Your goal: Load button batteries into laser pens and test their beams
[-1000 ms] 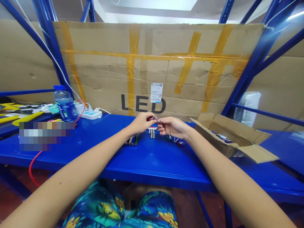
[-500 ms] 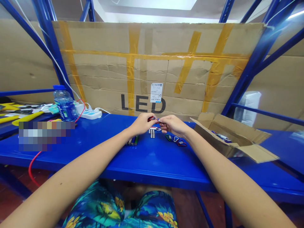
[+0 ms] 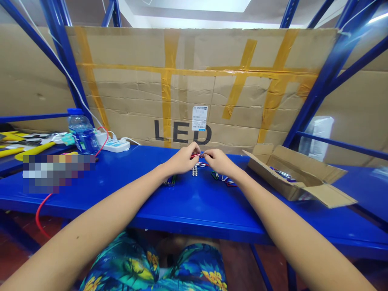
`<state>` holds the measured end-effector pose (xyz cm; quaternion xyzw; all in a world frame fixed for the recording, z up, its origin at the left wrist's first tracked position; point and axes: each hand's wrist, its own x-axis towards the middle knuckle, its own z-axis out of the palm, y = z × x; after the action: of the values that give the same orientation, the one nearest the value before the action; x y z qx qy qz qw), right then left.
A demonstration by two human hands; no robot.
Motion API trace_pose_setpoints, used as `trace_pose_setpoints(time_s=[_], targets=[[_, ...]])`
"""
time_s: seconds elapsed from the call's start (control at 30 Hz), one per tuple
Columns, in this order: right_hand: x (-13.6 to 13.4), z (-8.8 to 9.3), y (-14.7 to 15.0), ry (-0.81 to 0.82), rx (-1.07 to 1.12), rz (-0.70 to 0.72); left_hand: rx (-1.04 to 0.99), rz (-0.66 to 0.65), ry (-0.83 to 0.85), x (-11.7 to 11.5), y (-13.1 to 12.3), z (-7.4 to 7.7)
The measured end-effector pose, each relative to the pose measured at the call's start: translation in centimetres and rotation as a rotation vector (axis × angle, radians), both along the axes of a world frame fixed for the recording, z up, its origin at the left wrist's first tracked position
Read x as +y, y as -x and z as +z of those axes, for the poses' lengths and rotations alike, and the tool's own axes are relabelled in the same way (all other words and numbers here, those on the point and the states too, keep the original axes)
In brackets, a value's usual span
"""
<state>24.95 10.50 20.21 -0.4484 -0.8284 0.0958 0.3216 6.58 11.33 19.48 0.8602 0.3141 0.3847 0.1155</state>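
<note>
My left hand [image 3: 182, 159] and my right hand [image 3: 216, 160] meet over the blue table [image 3: 188, 202], both pinched on a small red piece with a metal ring [image 3: 197, 155] held between their fingertips. Just below them stands a cluster of small silver cylinders [image 3: 194, 171]. Several slim tubes [image 3: 170, 181] lie under my left wrist. Coloured carabiner clips [image 3: 223, 179] lie beside my right wrist.
An open cardboard box [image 3: 298, 176] sits at the right. A water bottle [image 3: 81, 132], a white power strip [image 3: 114, 144] and a red cable [image 3: 41, 210] are at the left. A taped cardboard sheet marked LED [image 3: 182, 89] stands behind the table.
Both hands have moved slightly away from me and closer together, still pinching the small red piece; the right hand has drawn in toward the left.
</note>
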Motion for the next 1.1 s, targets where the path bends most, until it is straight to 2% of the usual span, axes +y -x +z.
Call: trace_pose_setpoints(time_s=[0.1,0.23,0.4,0.5,0.6,0.7,0.77,0.93,1.1], targets=[[0.0,-0.1,0.0,-0.087,-0.095,-0.017,0.040,-0.006,-0.074,-0.2,0.0,0.1],[-0.1,-0.3,0.0,-0.127,-0.155,-0.021,0.082,0.039,-0.113,-0.3,0.0,0.2],[0.3,-0.3,-0.3,-0.140,-0.106,-0.038,0.036,0.117,-0.054,0.4,0.2,0.1],[0.8,-0.1,-0.7,-0.022,0.012,-0.087,-0.114,0.091,0.066,1.1,0.4,0.2],[1.1,0.2,-1.1,0.183,0.201,-0.100,-0.265,0.089,0.231,1.5,0.6,0.6],[1.0,0.5,-1.3,0.408,0.369,-0.036,-0.357,0.060,0.386,1.7,0.9,0.9],[0.7,0.7,-1.3,0.501,0.420,0.053,-0.377,0.009,0.417,1.6,0.9,1.0],[-0.1,0.8,-1.2,0.473,0.337,0.281,-0.297,-0.076,0.343,1.3,0.7,0.6],[-0.4,0.6,-1.0,0.437,0.304,0.259,-0.297,-0.147,0.333,1.5,0.3,0.1]])
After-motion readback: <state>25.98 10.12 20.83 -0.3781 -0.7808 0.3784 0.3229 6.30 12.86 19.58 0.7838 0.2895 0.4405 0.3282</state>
